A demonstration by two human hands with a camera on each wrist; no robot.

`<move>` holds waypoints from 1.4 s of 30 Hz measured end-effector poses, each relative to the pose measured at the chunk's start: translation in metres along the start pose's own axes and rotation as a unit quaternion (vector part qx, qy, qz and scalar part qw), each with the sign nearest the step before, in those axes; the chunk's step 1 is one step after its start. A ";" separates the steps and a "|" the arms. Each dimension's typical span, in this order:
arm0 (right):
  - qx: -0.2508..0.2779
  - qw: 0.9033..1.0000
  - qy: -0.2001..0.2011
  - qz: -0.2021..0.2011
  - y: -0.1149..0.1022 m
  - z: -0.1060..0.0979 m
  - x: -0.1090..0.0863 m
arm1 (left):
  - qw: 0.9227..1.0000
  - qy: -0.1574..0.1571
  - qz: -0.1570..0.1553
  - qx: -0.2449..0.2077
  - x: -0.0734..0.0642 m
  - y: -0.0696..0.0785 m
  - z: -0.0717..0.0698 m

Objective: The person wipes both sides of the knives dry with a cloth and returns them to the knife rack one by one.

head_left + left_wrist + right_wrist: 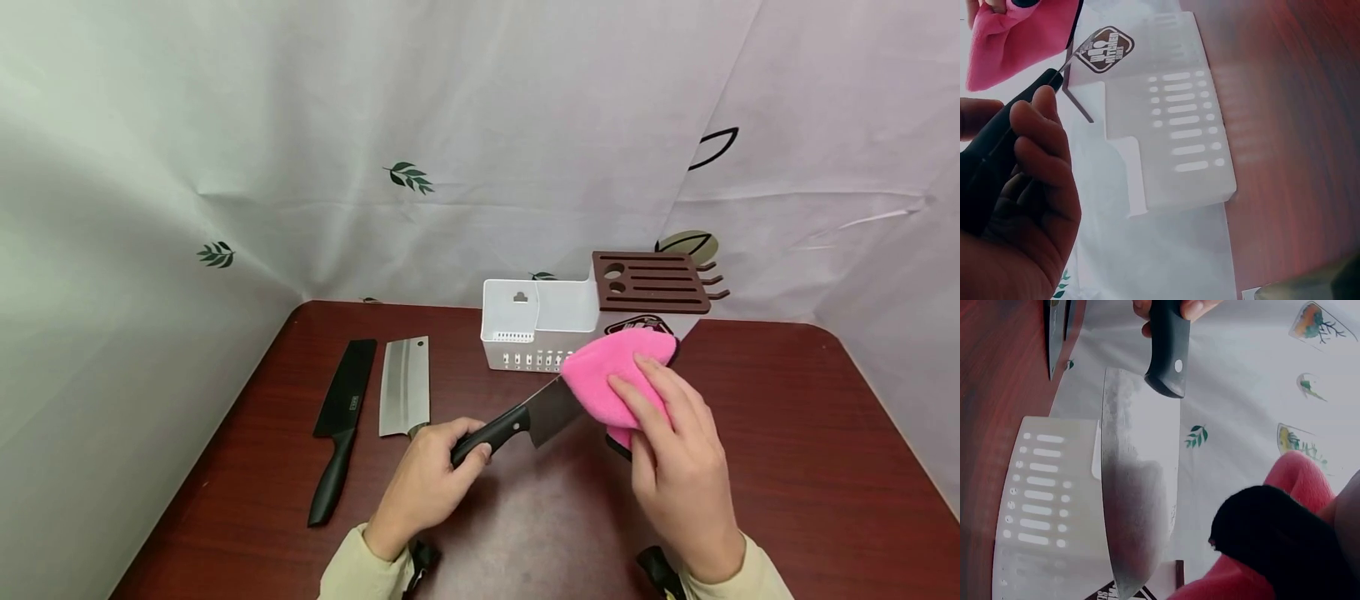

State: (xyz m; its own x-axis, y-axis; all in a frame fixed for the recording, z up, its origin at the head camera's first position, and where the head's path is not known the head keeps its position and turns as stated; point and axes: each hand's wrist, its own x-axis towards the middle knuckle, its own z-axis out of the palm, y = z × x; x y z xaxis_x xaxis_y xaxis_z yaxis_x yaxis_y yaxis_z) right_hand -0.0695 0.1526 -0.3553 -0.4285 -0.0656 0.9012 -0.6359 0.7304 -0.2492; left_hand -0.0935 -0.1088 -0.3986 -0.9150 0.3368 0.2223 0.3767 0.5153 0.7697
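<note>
Black-handled knife point(525, 422) held above the table point(810, 433), in front of the white rack point(536, 354), handle toward the person's left, blade angled away to the right. Left hand point(431, 483): fingers and thumb curled round the handle, grip closed on it. Right hand point(681, 471): pinches a folded pink cloth point(611, 385), fingertips pressed into its upper face; grip closed on the cloth, which overlaps the outer blade in the head view. Right wrist view shows most of the blade beside the cloth; whether the two touch, cannot tell. Rack stands near the table's rear edge, brown slotted top point(652, 283) at its right end, hooks projecting right; it lies just behind the cloth in the head view. Left of the left hand, a cleaver point(405, 383) and a black knife point(341, 433) lie side by side, apart. Tabletop extends right of the right hand to the side edge; pale curtain point(480, 125) rises behind the rear edge. Cleaver's handle mostly hidden by the left hand; both sleeves cut off at the lower border. Left wrist view dim, cloth cropped at top. Rack emblem partly covered by the cloth in the head view.
</note>
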 end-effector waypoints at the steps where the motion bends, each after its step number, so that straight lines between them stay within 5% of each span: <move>1: 0.003 1.000 -0.008 -0.006 0.000 0.000 -0.001 | 1.000 0.001 0.000 -0.004 0.000 0.000 0.000; 12: 0.023 0.989 -0.109 -0.092 0.001 0.007 -0.007 | 1.000 0.007 0.011 -0.009 -0.001 -0.002 0.001; 24: 0.011 0.961 -0.260 -0.097 0.008 0.013 -0.025 | 1.000 -0.004 0.024 -0.014 -0.001 -0.001 0.001; 42: -0.007 0.958 -0.271 -0.099 0.012 0.019 -0.031 | 0.999 -0.028 0.025 -0.035 -0.002 0.002 0.000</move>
State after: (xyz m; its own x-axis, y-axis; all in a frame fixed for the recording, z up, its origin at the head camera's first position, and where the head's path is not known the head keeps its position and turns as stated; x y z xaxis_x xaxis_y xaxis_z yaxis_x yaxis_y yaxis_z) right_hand -0.0763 0.1503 -0.3932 -0.5725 -0.5438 0.6136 -0.7324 0.6757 -0.0844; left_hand -0.0912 -0.1081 -0.3974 -0.8850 0.4053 0.2293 0.4090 0.4411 0.7988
